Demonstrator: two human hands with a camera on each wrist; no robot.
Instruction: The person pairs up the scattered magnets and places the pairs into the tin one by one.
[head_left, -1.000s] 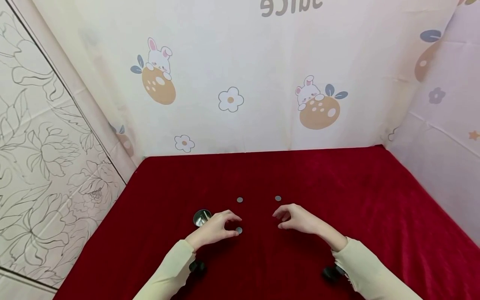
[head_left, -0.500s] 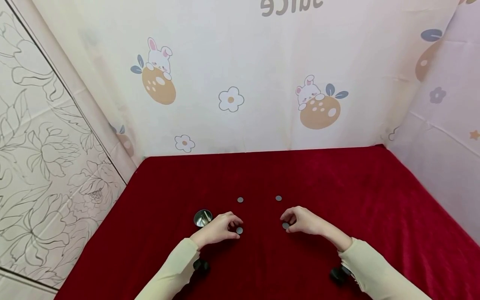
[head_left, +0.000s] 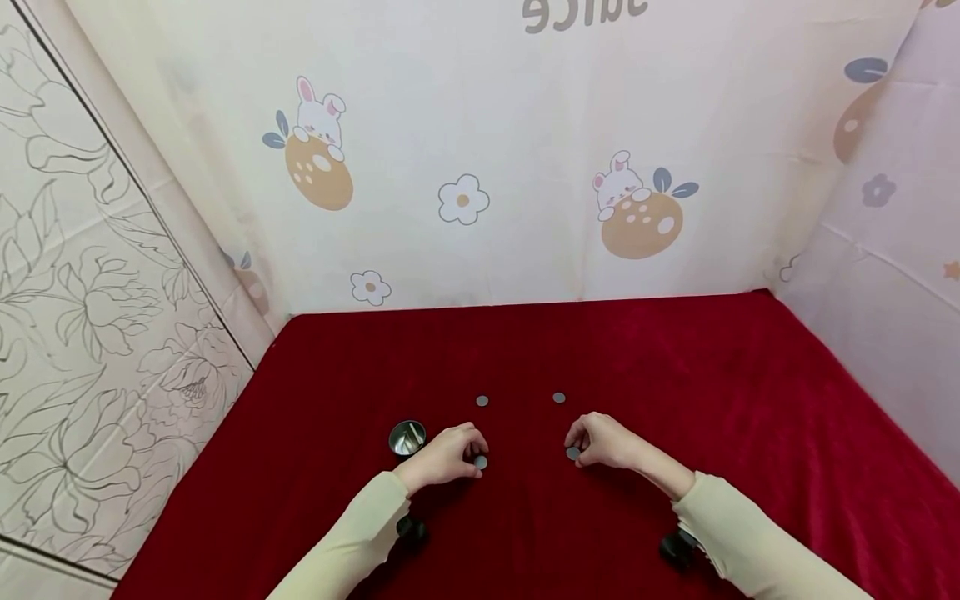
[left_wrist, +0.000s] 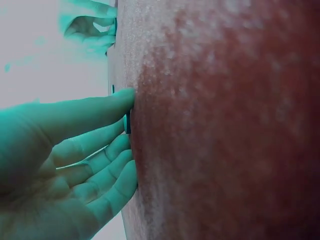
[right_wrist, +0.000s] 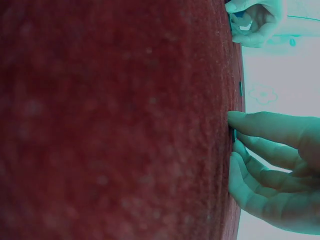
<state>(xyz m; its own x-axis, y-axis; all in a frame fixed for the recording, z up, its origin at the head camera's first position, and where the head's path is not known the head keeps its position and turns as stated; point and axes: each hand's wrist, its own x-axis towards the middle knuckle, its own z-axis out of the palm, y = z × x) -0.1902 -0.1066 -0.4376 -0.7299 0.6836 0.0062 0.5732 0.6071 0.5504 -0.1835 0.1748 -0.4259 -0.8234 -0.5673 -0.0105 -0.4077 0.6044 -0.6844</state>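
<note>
My left hand (head_left: 444, 455) lies low on the red cloth, thumb and fingers curled round a small grey round disc (head_left: 481, 462). In the left wrist view this disc (left_wrist: 127, 123) appears edge-on as a thin dark piece by the thumb. To the right, my right hand (head_left: 606, 442) pinches a similar disc (head_left: 573, 453) between thumb and fingers; the right wrist view shows the disc (right_wrist: 233, 135) at the thumb tip. Both held discs are close to the cloth. Two more grey discs lie flat behind the hands, a left one (head_left: 482, 401) and a right one (head_left: 558, 397).
A small metal bowl (head_left: 393, 445) stands just left of my left hand, with pale stick-like pieces inside. Red velvet cloth (head_left: 660, 350) covers the table. A printed curtain (head_left: 525, 250) hangs along its back edge, with panels at both sides.
My right hand has moved slightly right and closed its thumb and fingers on its disc, which was hidden at first. The left fingers have drawn in round the left disc.
</note>
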